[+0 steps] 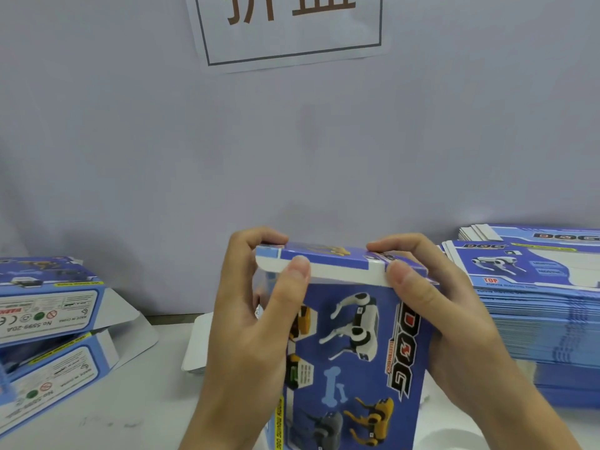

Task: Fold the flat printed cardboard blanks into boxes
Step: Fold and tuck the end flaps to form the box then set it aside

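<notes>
A blue printed box [354, 352] with robot dogs and the word DOG stands upright in front of me, its top end flap folded down. My left hand [250, 323] grips its upper left corner, thumb on the white flap edge and fingers curled over the top. At the upper right corner my right hand [444, 316] holds it the same way, thumb pressed on the flap. A tall stack of flat blanks [535, 306] lies at the right.
Two folded boxes [48, 323] lie stacked at the left on the white table [146, 401], open flaps pointing right. A white flap [198, 345] lies behind my left hand. A grey wall with a paper sign [289, 27] rises close behind.
</notes>
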Available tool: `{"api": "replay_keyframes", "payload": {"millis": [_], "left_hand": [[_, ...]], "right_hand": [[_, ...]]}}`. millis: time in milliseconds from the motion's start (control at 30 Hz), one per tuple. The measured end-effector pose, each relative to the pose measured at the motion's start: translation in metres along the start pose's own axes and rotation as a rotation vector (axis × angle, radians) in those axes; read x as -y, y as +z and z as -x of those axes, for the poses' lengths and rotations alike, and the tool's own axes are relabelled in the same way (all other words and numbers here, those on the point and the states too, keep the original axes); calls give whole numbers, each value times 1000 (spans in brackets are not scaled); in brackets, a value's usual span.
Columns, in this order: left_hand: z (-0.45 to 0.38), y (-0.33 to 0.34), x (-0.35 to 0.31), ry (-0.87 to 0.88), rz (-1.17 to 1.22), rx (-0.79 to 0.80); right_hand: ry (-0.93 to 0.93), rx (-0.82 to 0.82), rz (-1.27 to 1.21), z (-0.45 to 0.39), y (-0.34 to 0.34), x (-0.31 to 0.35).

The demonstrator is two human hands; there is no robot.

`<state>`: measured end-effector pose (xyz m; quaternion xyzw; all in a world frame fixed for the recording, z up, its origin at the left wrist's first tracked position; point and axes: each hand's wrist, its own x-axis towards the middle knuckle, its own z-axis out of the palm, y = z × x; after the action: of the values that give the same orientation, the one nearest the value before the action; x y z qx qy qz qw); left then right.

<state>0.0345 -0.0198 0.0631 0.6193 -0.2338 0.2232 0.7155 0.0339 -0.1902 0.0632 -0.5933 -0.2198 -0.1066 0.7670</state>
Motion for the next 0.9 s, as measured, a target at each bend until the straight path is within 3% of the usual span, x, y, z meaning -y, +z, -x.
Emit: {"api": "replay_keyframes", "payload": {"millis": [267,667,900], "left_hand": [[0,5,-4,148,-66,-93],[-3,-17,-1,-47,119,95],[-2,-11,-1,12,51,55]], "right_hand": [[-167,-130,58,-2,19,3],[-169,-105,-142,-1,10,-7],[-126,-42,-206,-1,5,-7]]}}
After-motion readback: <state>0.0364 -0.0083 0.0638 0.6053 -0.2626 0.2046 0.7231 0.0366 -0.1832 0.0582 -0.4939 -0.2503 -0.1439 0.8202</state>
